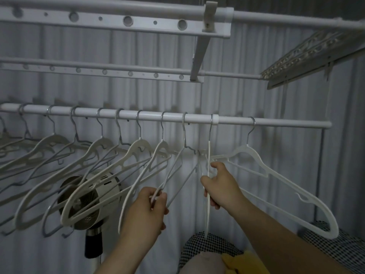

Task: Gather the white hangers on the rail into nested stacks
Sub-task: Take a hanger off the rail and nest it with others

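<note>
Hangers (138, 153) are hanging spaced out along the white rail (276, 122), each on its own hook, white ones mixed with thinner grey wire ones, so I judge the gathering is only just starting at this right-hand end. My left hand (150, 206) is closing around the lower bar of the hanger hooked third from the right end (169, 173), fingers curled on it. My right hand (221, 186) is gripping the hanger that is turned edge-on to me (207, 218), its thin white line running down through my fist. My two hands are working apart, each clamped on its own hanger. One more white hanger (280, 180) is hanging alone at the far right, swung out toward me, untouched.

I am judging the step as bringing these two neighbours together. Next I am needing to slide one hook along the rail toward the other, turn both frames to face the same way, and press shoulder into shoulder so they nest. A grey wire hanger seems to be sitting between them, which may be getting in the way.
</note>
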The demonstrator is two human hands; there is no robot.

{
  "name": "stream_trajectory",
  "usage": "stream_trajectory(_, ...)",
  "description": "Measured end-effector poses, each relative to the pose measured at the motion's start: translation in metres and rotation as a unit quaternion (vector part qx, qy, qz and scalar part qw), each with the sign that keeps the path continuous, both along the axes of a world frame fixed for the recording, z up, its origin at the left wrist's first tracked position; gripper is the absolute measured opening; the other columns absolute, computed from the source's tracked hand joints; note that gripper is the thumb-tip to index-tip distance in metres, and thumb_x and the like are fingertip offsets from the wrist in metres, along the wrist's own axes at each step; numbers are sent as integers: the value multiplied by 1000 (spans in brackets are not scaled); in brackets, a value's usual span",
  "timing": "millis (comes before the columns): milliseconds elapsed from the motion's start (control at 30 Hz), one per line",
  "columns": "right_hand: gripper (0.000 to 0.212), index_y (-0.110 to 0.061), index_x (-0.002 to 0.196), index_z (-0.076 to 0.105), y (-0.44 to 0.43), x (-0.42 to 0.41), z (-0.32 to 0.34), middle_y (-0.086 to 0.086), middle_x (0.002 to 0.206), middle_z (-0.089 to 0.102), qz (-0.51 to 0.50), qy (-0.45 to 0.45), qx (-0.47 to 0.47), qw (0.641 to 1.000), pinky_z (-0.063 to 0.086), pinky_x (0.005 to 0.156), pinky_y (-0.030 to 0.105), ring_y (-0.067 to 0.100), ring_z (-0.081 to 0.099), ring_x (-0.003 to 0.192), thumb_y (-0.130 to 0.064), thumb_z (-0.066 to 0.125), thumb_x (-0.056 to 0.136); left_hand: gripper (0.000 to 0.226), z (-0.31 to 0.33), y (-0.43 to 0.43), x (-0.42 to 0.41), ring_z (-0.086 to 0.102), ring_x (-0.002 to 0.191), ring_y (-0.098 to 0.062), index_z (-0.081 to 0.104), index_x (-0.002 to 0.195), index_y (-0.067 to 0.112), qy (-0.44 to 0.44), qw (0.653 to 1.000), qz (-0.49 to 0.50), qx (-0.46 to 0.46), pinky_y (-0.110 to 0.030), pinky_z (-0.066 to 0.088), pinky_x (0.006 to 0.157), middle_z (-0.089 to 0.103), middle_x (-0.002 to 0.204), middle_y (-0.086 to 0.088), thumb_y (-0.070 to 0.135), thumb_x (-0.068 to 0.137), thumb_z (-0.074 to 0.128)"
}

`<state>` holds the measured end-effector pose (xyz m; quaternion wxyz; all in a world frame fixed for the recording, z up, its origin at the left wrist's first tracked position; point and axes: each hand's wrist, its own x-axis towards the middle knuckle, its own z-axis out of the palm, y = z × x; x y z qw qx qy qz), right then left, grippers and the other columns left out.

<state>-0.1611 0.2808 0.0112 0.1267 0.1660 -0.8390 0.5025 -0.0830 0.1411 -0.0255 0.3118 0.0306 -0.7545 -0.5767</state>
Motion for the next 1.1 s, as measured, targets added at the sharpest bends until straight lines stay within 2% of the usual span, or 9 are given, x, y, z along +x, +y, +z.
stream_trajectory(133,50,-15,135,34,3,4,7,-6,65,49,-49,89,44,994,37,49,16,6,50,58,-34,50,91,18,-2,-2,-1,53,51,-19,47,73,24,6,1000,9,1,-26,40,48,60,70,-5,18,90,51)
stream_trajectory(267,42,-14,127,47,30,5,35,12,109,63,-199,207,138,948,44,84,33,30,56,106,-33,51,90,17,-1,-5,2,56,58,-20,45,75,23,23,999,27,-23,-28,41,55,57,65,-2,19,87,55)
stream_trajectory(400,46,-5,128,47,72,0,56,18,131,49,-345,201,275,875,37,96,39,36,41,121,-27,52,88,17,2,-3,7,56,68,-8,43,97,20,39,997,41,-43,-24,41,59,54,74,9,16,87,56)
stream_trajectory(500,49,-2,128,43,97,-1,59,19,134,46,-373,84,325,865,39,97,39,36,43,123,-28,53,87,21,3,-2,7,52,71,-1,39,102,26,22,998,34,-54,-28,42,68,49,77,18,16,89,53)
stream_trajectory(600,35,-4,119,49,107,-1,52,17,127,54,-341,-6,334,879,45,85,31,32,55,114,-25,49,91,18,0,-2,5,54,70,-4,43,103,26,14,997,26,-71,-21,41,61,52,77,14,15,90,50)
stream_trajectory(700,13,-12,87,56,105,-5,42,16,117,63,-299,-14,357,885,37,60,20,30,62,104,-18,45,91,21,-3,-1,2,54,70,-14,48,110,20,10,996,18,-84,-22,39,60,53,76,8,13,91,49)
stream_trajectory(833,20,-11,75,53,84,-2,35,17,116,64,-273,13,355,894,42,71,24,31,64,104,-9,42,91,17,-5,2,0,55,67,-9,47,106,21,12,996,27,-87,-13,37,58,53,73,10,13,91,48)
stream_trajectory(967,30,-1,117,56,60,1,36,16,127,58,-260,30,373,890,46,92,29,28,57,116,-6,40,92,16,-5,4,-1,56,67,-12,45,104,24,10,996,21,-90,-13,37,58,55,75,9,15,92,48)
stream_trajectory(1100,31,-1,120,56,46,2,38,15,126,58,-236,33,368,899,47,91,29,28,57,115,-5,42,92,16,-4,6,0,59,69,-15,44,100,27,23,996,21,-88,-19,40,60,56,73,6,14,91,48)
